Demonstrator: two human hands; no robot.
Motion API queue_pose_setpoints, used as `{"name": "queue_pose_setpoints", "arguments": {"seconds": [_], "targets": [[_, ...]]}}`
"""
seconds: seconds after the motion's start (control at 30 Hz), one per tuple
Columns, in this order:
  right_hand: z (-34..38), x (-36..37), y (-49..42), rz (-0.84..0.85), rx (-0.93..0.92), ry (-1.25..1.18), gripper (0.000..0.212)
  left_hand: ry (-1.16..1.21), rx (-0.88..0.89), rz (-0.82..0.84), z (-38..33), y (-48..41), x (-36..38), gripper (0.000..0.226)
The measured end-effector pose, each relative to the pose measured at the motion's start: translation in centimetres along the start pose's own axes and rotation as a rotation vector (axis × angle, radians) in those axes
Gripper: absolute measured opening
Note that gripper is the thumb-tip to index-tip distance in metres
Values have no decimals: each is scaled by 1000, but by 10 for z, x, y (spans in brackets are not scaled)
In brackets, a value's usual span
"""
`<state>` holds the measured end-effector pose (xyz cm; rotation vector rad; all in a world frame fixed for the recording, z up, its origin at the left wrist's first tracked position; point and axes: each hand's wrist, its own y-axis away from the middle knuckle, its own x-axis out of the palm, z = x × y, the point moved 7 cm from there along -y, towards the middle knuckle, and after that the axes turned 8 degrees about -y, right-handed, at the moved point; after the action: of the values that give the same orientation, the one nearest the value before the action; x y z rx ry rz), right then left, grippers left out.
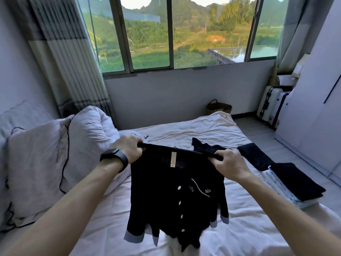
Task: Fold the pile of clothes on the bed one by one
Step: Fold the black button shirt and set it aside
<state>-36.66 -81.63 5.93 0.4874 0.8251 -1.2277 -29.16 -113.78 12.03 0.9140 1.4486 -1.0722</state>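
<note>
Black buttoned top [177, 196]: hung in the air over the middle of the bed [249, 228], its inside label [173, 159] facing me and its pale-blue cuffs [133, 237] dangling at six o'clock. I held it up, I judge, so its own weight would pull body and sleeves straight before it went down flat.
Left hand [129, 148]: clenched round one shoulder of the top at ten o'clock, a dark watch [115, 157] on the wrist.
Right hand [228, 165]: grasped the other shoulder at two o'clock, fingers curled over the neckline. The two grips sat well apart, which kept the top edge taut and level.
Step in hand: by my reading, shaking out and squaring the garment; no fold had been made in it yet.
Waiting garment [203, 145]: dark and crumpled on the sheet at twelve o'clock, just behind the held top and partly hidden by it.
Folded stack [297, 182]: at three o'clock near the mattress edge, a black piece lying on pale patterned ones; a second folded black piece [253, 157] lay just beyond it. Parked aside, it seemed, to leave the centre free for folding.
Pillow [36, 163] and duvet [92, 126]: bunched at nine o'clock, a black cable [63, 163] trailing over them.
</note>
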Motion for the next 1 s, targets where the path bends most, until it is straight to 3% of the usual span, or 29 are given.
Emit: {"name": "queue_pose_setpoints", "arguments": {"seconds": [0.1, 0.17, 0.2, 0.27, 0.37, 0.43, 0.5, 0.53, 0.6, 0.7, 0.8, 0.87, 0.93, 1.0], "targets": [[15, -17, -7, -11, 8, 141, 26, -124, -63, -230, 14, -1, -27, 24], [25, -34, -14, -50, 1, 250, 30, -159, -118, -200, 28, -9, -31, 32], [28, -41, -19, -46, 17, 294, 33, -51, -155, -144, 35, -13, -30, 38], [30, -45, -32, 56, 74, 278, 41, 410, -209, 37, 35, -15, -14, 51], [35, -35, -39, 190, 133, -176, 43, 1136, -325, 263, 15, 1, 12, 37], [38, -34, -43, 105, 136, -607, 44, 1329, -317, 337, 5, 4, 28, 36], [36, -35, -46, -16, 129, -895, 51, 1242, -237, 294, 4, -1, 27, 51], [35, -33, -47, -47, 114, -908, 52, 1233, -211, 254, 6, -7, 23, 55], [33, -32, -48, -67, 71, -726, 52, 1156, -126, 263, 6, -14, 14, 57], [21, -42, -45, -119, 21, -352, 38, 781, 18, 267, 9, -18, 3, 25], [9, -50, -43, -84, -16, 31, 33, 481, 58, 184, 24, -22, -4, 41], [2, -48, -44, -30, -22, 172, 57, 407, 4, 214, 40, -21, -5, 45], [-3, -44, -44, 29, -25, 190, 98, 366, 6, 300, 51, -18, -3, 51], [-10, -39, -43, 53, -6, 119, 102, 289, -22, 438, 57, -8, -1, 55]]}}
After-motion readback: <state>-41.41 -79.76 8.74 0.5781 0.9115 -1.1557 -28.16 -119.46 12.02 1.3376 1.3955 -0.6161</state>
